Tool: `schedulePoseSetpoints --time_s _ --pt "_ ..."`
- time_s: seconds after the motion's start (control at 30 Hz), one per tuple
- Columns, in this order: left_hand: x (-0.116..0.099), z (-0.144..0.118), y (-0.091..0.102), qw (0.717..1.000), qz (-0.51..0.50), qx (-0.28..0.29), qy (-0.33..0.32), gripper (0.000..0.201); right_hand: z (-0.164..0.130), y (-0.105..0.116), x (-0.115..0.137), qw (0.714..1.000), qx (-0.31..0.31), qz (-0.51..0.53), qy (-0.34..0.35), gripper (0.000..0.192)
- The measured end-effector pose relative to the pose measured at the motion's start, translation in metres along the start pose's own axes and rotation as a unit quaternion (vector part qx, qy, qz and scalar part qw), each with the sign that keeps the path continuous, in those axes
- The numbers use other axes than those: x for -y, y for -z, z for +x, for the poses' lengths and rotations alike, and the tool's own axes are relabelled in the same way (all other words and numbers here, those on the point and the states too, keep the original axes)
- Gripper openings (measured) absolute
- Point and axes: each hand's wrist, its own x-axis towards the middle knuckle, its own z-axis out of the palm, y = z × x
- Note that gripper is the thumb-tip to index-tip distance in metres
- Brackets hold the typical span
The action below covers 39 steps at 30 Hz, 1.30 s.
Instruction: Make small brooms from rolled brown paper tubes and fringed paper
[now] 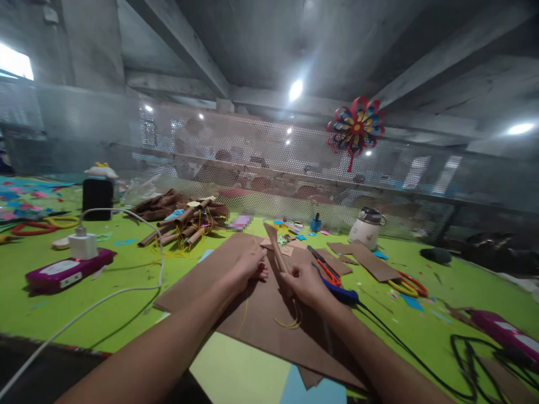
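Over a brown paper sheet [197,278], my right hand [306,285] grips a rolled brown paper tube [275,247], which leans up and away with a flattened upper end. A loop of yellow string [290,324] hangs below that hand. To the left of the tube, my left hand [251,264] is closed in a pinch; whatever lies between its fingertips is too small to make out. A blue-handled hot tool with a cord [343,293] and red-handled scissors [330,273] lie just beyond my right hand.
Brown paper rolls with yellow string [196,224] lie at the back left. A purple power strip [69,272] with a white cable sits left; another purple strip [505,334] is right. A white jar [365,229] stands behind. Orange-yellow scissors [408,285] lie right.
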Motion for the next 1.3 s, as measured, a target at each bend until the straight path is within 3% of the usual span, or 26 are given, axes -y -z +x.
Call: schedulePoseSetpoints --time_s 0.2,0.33,0.53,0.6,0.73,0.8,1.3 --pt "-0.003 -0.006 -0.002 0.99 -0.091 0.107 -0.019 0.017 -0.018 -0.002 0.009 0.998 -0.015 -0.009 0.06 0.027" --pt "-0.006 -0.007 0.0 0.987 -0.098 0.118 -0.043 0.014 -0.027 -0.005 0.016 0.991 -0.055 -0.072 0.096 0.031" --pt "-0.016 -0.011 0.01 0.969 -0.147 0.182 -0.082 0.023 -0.028 0.001 0.018 0.983 -0.14 0.044 0.11 0.045" --pt "-0.018 -0.013 0.012 0.963 -0.156 0.202 -0.09 0.025 -0.027 0.002 0.018 0.981 -0.124 0.102 0.113 0.047" --pt "-0.02 -0.016 0.012 0.958 -0.173 0.213 -0.089 0.025 -0.03 0.0 0.021 0.96 0.033 0.248 0.121 0.045" --pt "-0.021 -0.017 0.011 0.957 -0.179 0.21 -0.083 0.024 -0.032 -0.002 0.024 0.944 0.082 0.299 0.112 0.043" --pt "-0.026 -0.026 0.005 0.948 -0.208 0.231 -0.061 0.025 -0.038 -0.001 0.03 0.954 0.017 0.262 0.142 0.038"
